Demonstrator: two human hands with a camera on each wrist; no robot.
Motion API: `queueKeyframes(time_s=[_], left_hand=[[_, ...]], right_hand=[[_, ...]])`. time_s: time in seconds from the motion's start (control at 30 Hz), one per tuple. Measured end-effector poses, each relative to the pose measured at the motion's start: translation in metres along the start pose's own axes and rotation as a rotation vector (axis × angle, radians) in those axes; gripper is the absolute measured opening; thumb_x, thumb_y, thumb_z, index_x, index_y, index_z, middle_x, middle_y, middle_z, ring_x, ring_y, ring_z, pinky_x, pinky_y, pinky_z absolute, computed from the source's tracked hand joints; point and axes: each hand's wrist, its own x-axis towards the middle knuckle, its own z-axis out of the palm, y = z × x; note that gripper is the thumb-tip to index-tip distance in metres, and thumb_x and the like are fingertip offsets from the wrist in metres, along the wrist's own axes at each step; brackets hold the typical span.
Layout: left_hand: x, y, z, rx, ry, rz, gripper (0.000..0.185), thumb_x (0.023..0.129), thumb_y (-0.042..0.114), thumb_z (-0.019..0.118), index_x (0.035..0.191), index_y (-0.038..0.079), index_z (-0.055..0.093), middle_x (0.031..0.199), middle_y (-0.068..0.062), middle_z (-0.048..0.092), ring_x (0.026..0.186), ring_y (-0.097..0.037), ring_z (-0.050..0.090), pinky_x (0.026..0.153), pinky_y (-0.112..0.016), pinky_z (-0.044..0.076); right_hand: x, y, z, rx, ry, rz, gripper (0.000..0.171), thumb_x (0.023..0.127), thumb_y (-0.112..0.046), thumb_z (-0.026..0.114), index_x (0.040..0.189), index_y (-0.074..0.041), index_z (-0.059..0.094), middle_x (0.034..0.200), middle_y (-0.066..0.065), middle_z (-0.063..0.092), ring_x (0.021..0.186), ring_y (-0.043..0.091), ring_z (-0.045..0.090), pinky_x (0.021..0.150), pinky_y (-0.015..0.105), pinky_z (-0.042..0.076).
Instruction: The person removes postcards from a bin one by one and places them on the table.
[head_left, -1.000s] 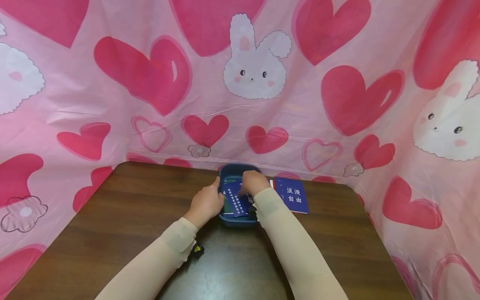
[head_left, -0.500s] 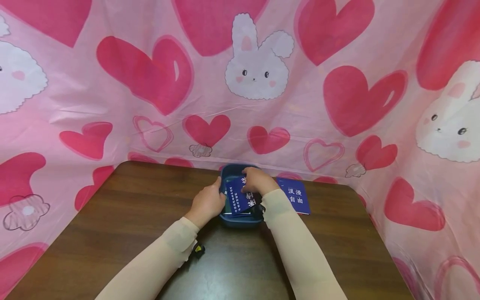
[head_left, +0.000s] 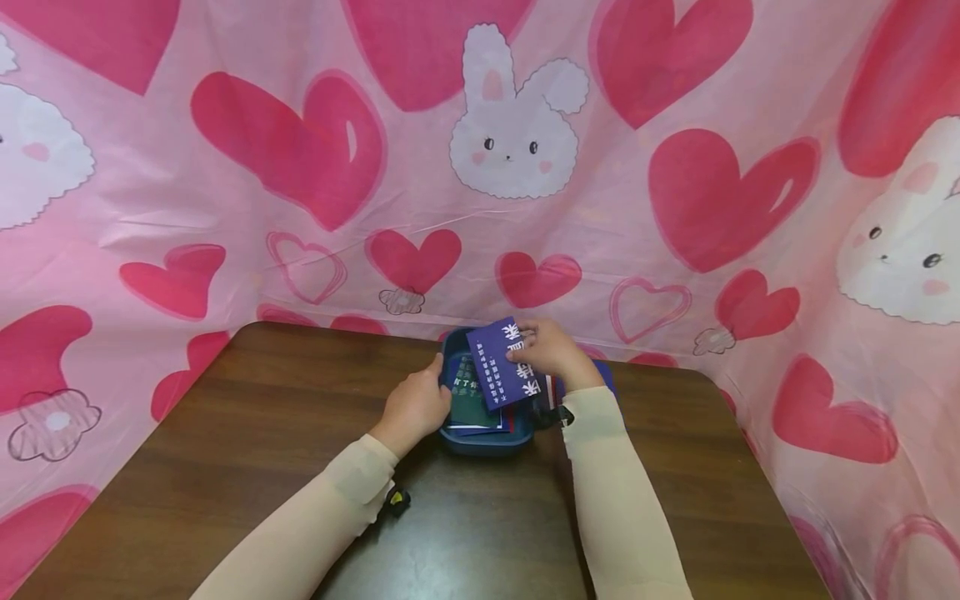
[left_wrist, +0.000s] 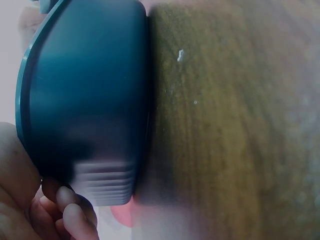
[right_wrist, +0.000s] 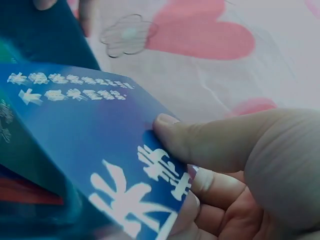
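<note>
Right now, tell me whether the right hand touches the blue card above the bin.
Touching. The right wrist view shows the right hand pinching the blue card, thumb on its lettered face.

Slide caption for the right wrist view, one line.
Right hand pinching a blue card with white characters, teal bin at frame left, pink heart-print cloth behind.

Tub (head_left: 487, 447): its top end cut off in the left wrist view, its inside hidden there.
Blue card (head_left: 492, 362): some characters covered by the right hand (head_left: 555, 353).
Green card (head_left: 472, 408): partly under the blue card, upper lines too faint to read.
Blue piece (head_left: 606, 377): mostly hidden behind the right hand and sleeve (head_left: 626, 483).
</note>
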Motion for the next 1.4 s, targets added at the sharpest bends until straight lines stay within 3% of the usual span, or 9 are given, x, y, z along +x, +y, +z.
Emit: queueKeyframes(time_s=[0.2, 0.43, 0.53, 0.67, 0.87, 1.13, 1.4], left_hand=[[0.000, 0.000, 0.000, -0.002, 0.007, 0.021, 0.071, 0.112, 0.026, 0.063, 0.176, 0.007, 0.040, 0.150, -0.025, 0.073, 0.079, -0.029, 0.067, 0.063, -0.039, 0.055], [0.000, -0.001, 0.001, -0.021, 0.004, 0.014, 0.071, 0.112, 0.025, 0.062, 0.177, 0.008, 0.039, 0.107, -0.017, 0.079, 0.067, -0.027, 0.063, 0.057, -0.037, 0.049], [-0.001, -0.001, 0.000, -0.024, -0.001, 0.008, 0.072, 0.112, 0.025, 0.062, 0.178, 0.009, 0.038, 0.100, -0.016, 0.077, 0.065, -0.027, 0.062, 0.057, -0.036, 0.049], [-0.001, -0.002, -0.001, -0.021, 0.010, 0.009, 0.072, 0.111, 0.025, 0.062, 0.177, 0.008, 0.039, 0.110, -0.019, 0.080, 0.065, -0.027, 0.061, 0.057, -0.037, 0.048], [-0.001, -0.002, -0.002, -0.018, 0.009, 0.014, 0.072, 0.112, 0.025, 0.062, 0.177, 0.007, 0.038, 0.111, -0.020, 0.080, 0.065, -0.027, 0.062, 0.056, -0.037, 0.049], [-0.001, -0.004, 0.000, -0.020, 0.003, 0.014, 0.072, 0.111, 0.024, 0.062, 0.177, 0.006, 0.038, 0.134, -0.024, 0.079, 0.067, -0.027, 0.062, 0.057, -0.037, 0.050], [0.000, -0.003, 0.000, -0.011, 0.000, 0.022, 0.072, 0.111, 0.024, 0.062, 0.177, 0.006, 0.038, 0.142, -0.025, 0.076, 0.068, -0.027, 0.063, 0.057, -0.037, 0.050]], right_hand=[[-0.009, 0.011, -0.015, 0.068, 0.057, 0.055, 0.054, 0.104, -0.027, 0.082, 0.150, -0.002, 0.068, 0.117, 0.020, 0.082, 0.085, 0.023, 0.080, 0.084, 0.039, 0.070], [-0.018, 0.022, -0.033, 0.175, 0.088, 0.052, 0.044, 0.111, -0.027, 0.073, 0.147, -0.002, 0.069, 0.113, 0.019, 0.081, 0.077, 0.017, 0.080, 0.072, 0.035, 0.069], [-0.022, 0.029, -0.044, 0.170, 0.114, 0.073, 0.041, 0.112, -0.026, 0.070, 0.145, -0.002, 0.069, 0.113, 0.018, 0.079, 0.078, 0.016, 0.077, 0.071, 0.033, 0.068], [-0.028, 0.040, -0.059, 0.197, 0.167, 0.109, 0.047, 0.111, -0.021, 0.068, 0.152, 0.001, 0.063, 0.125, 0.024, 0.077, 0.080, 0.014, 0.075, 0.072, 0.032, 0.067], [-0.040, 0.060, -0.076, 0.275, 0.231, 0.163, 0.066, 0.107, -0.014, 0.060, 0.170, -0.002, 0.044, 0.141, 0.027, 0.067, 0.085, 0.015, 0.073, 0.073, 0.033, 0.067], [-0.047, 0.097, -0.087, 0.284, 0.258, 0.279, 0.065, 0.103, -0.014, 0.059, 0.164, 0.006, 0.046, 0.126, 0.023, 0.067, 0.082, 0.018, 0.070, 0.068, 0.033, 0.065], [-0.044, 0.121, -0.084, 0.242, 0.246, 0.349, 0.058, 0.102, -0.016, 0.061, 0.154, 0.008, 0.053, 0.123, 0.024, 0.066, 0.084, 0.022, 0.069, 0.068, 0.033, 0.064]])
